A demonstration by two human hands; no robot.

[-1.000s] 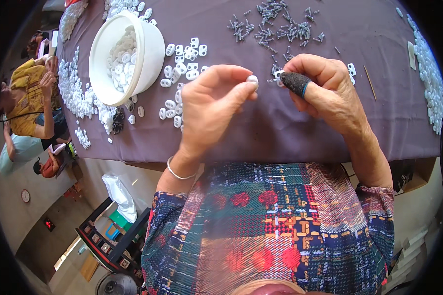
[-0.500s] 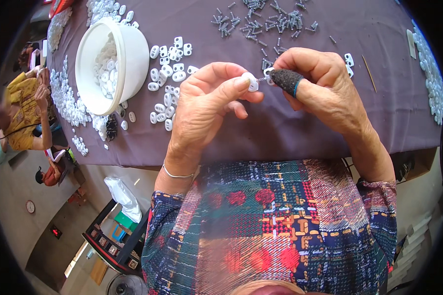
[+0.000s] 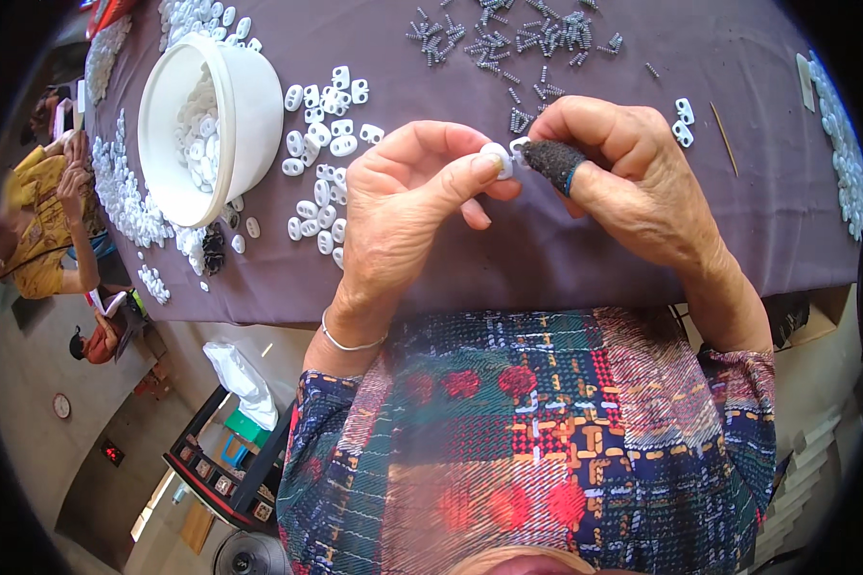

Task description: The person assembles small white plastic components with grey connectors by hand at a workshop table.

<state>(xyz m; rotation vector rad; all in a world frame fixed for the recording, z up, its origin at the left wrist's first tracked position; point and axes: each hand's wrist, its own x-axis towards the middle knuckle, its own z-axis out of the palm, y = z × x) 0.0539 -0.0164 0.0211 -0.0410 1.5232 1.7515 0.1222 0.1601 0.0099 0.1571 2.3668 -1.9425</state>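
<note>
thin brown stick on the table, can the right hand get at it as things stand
Probably yes: the thin brown stick lies uncovered to the right of the right hand, only two loose white pieces between them, though that hand pinches a small white part.

Left hand [image 3: 393,216] and right hand [image 3: 642,187]: pinching, close together.
Thumbs [image 3: 465,178] point inward; wrists [image 3: 353,311] sit well apart.

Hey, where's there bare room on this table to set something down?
Bare cloth lies right of the thin stick, up to the pale pieces at the far right; another patch lies between the left hand and right hand, bordered below by the patterned top. It's crowded around the white tub and where springs scatter beyond the hands.
</note>
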